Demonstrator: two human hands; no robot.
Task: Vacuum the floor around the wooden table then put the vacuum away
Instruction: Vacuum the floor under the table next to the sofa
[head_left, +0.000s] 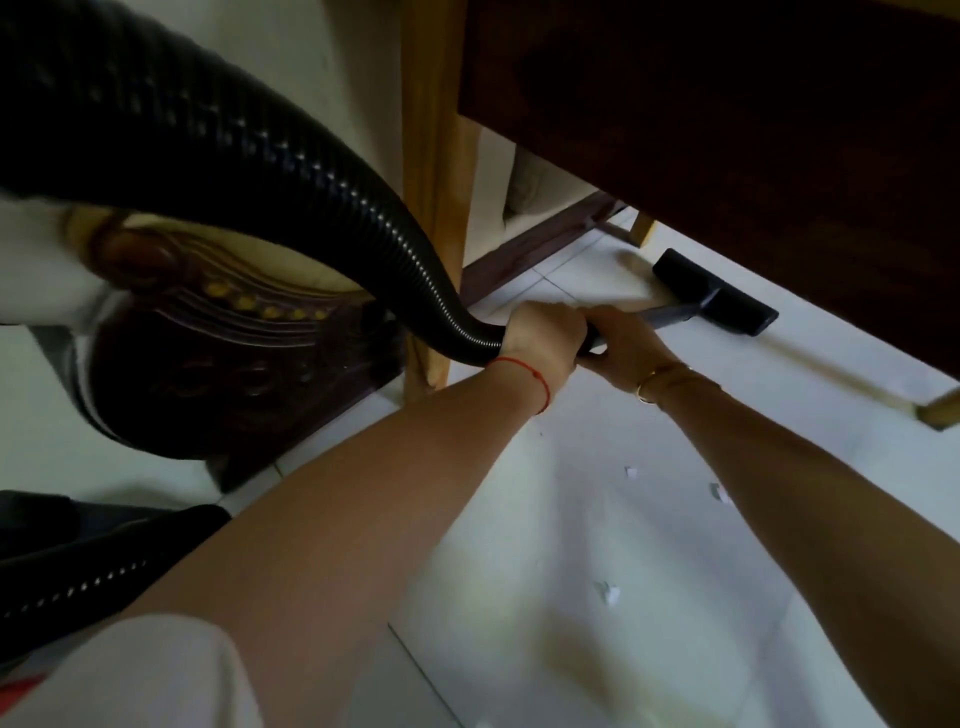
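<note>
A black ribbed vacuum hose (249, 140) arcs from the upper left down to the wand handle. My left hand (543, 338) grips the handle where the hose ends. Just ahead of it my right hand (626, 348) grips the grey wand (675, 314). The black floor nozzle (714, 299) lies flat on the white tiled floor (597, 519), under the dark wooden table (727, 130). Small white paper scraps (608, 592) lie on the tiles near my arms.
A light wooden table leg (434, 208) stands just left of my hands; another leg foot (935, 410) shows at the right. A carved dark wooden chair or furniture piece (218, 338) stands at the left. The black vacuum body (78, 551) sits at the lower left.
</note>
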